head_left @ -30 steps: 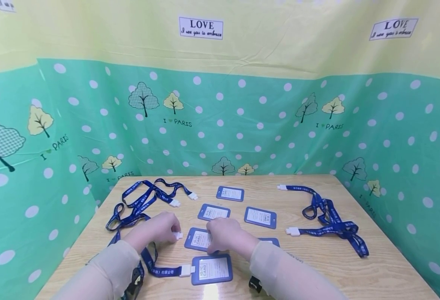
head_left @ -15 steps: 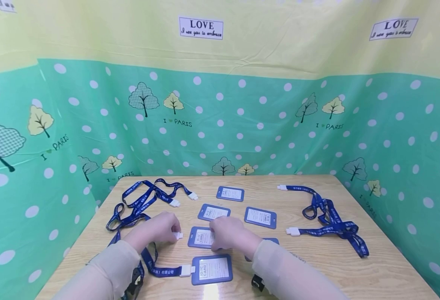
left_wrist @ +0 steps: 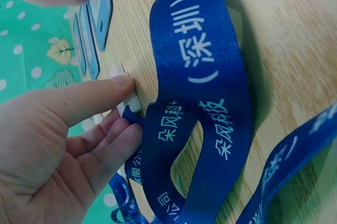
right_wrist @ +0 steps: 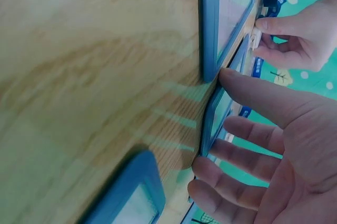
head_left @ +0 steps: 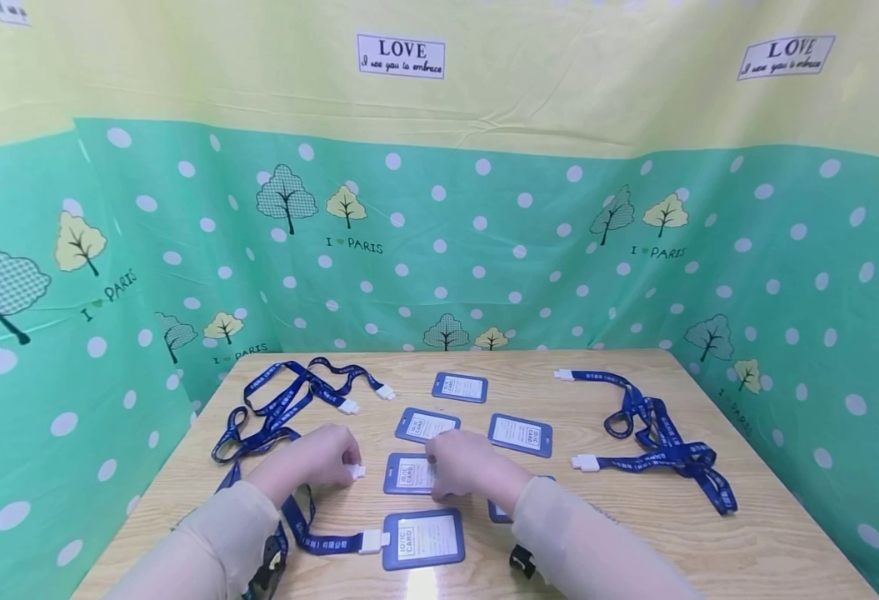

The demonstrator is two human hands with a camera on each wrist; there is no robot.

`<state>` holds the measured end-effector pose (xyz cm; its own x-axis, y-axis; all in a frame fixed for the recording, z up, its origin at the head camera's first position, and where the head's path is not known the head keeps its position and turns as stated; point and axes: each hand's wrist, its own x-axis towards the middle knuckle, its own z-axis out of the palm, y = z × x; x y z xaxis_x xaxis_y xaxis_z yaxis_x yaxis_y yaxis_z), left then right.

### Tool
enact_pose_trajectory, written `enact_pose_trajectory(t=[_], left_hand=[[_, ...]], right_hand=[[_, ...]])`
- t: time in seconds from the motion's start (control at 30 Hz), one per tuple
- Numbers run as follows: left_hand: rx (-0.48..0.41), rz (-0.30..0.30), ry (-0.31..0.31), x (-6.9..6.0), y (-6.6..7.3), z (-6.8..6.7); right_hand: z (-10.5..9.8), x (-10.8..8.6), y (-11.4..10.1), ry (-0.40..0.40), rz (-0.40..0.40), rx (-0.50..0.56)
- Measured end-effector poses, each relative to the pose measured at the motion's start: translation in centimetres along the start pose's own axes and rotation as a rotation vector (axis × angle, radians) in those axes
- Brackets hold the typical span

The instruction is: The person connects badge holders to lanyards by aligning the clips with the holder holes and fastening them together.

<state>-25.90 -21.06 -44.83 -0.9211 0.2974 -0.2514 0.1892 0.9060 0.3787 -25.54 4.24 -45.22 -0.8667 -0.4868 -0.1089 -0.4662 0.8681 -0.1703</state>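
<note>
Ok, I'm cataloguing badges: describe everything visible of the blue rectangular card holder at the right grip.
The blue rectangular card holder looks plastic, with a bare slot at its left end and a pale ID/IC CARD insert. It lies roughly flat on the wooden table, the right grip touching its right end.

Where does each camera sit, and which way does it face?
Head: on the head, facing forward and down at the table; left hand, right hand and sleeves show.
Left wrist: on that wrist, facing left hand and blue lanyard; right hand beyond.
Right wrist: on that wrist, facing right hand and card holder; left hand beyond.
Wrist views share both hands.
</note>
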Motion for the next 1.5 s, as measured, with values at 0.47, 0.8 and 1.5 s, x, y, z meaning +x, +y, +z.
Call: enact_pose_trajectory(t=[0.47, 0.8, 1.5], left_hand=[[0.003, -0.003, 0.004, 0.0, 0.0, 0.0], [0.032, -0.004, 0.007, -0.1, 0.1, -0.1], [0.046, -0.004, 0.016, -0.2, 0.3, 0.2]], right_hand=[[-0.3, -0.5, 0.9, -0.023, -0.042, 0.006], [0.0, -0.3, 1.1, -0.025, -0.041, 0.039], [0.0, -0.2, 1.2, -0.048, -0.03, 0.037]])
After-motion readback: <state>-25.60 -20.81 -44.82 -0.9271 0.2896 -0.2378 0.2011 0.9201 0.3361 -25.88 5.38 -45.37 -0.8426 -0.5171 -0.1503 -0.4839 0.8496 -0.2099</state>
